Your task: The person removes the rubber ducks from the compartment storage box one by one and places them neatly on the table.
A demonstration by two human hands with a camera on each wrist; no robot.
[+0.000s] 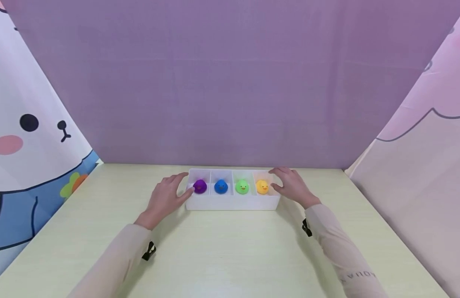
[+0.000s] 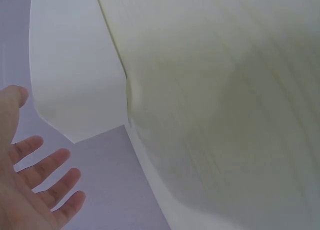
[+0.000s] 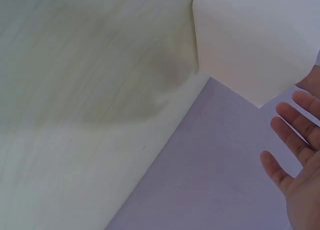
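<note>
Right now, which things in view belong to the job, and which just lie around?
Job:
white oblong four-compartment box
purple round toy
blue round toy
green round toy
yellow round toy
left hand
right hand

Surroundings:
pale flat table
purple cloth backdrop
cartoon-printed cloth

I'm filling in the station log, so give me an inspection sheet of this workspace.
Surface: pale wood-grain table
Job's things: white four-compartment box near the back edge; purple toy duck, blue toy duck, green toy duck, yellow toy duck, one per compartment, left to right
Clutter: nothing seen
Hands: left hand and right hand at the box's two ends, fingers spread; contact unclear
Cables: nothing seen
Surroundings: purple cloth behind; cartoon-printed cloth on the left
</note>
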